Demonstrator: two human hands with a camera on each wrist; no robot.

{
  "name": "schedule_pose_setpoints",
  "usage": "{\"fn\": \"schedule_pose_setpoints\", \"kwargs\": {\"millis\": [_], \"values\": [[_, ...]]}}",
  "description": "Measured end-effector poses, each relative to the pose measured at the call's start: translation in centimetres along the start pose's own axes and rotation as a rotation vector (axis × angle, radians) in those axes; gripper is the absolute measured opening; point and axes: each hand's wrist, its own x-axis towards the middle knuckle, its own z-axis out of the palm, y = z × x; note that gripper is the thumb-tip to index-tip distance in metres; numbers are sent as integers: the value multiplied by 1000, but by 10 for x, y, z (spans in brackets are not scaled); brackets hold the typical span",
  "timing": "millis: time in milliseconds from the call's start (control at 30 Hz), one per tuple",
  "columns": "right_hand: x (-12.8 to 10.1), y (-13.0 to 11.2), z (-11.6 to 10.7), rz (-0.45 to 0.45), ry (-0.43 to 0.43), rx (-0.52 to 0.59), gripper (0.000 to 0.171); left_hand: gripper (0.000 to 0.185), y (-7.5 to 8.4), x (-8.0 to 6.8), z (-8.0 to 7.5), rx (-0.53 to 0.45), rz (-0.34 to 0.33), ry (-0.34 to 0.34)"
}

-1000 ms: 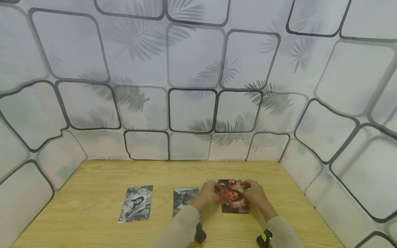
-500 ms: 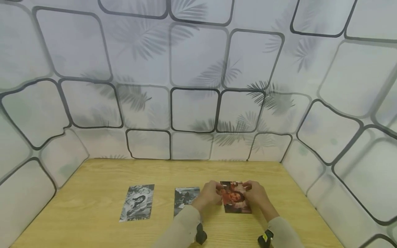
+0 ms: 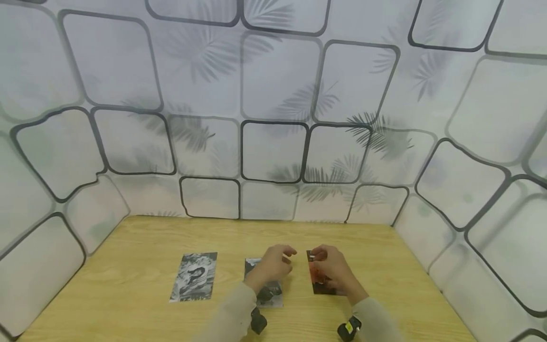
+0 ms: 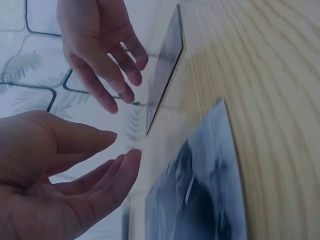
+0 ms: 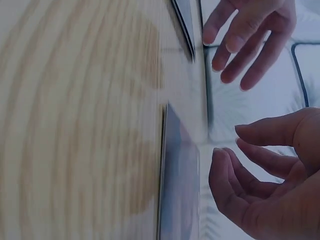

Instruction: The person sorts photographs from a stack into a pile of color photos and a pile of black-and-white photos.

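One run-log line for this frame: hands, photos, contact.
left hand: open, above middle photo | right hand: open, above colour photo | contact: none | third photo: flat on table, untouched

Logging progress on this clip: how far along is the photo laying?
Done: three photos lie in a row on the table: left photo, middle photo, colour photo. In hand: nothing; the left hand and right hand hover open above them. Left: no further photos show.
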Motion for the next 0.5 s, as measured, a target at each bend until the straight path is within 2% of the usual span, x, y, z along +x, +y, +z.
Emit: {"fn": "schedule_pose_setpoints", "kwargs": {"millis": [100, 300, 500], "values": [[0, -7, 13, -14, -52, 31, 30, 41, -4, -6, -11, 9, 3, 23], [1, -19, 35, -31, -116, 8, 30, 37, -16, -20, -30, 28, 18, 68], [4, -26, 48, -29, -137, -27, 30, 34, -32, -33, -50, 67, -32, 106]]}}
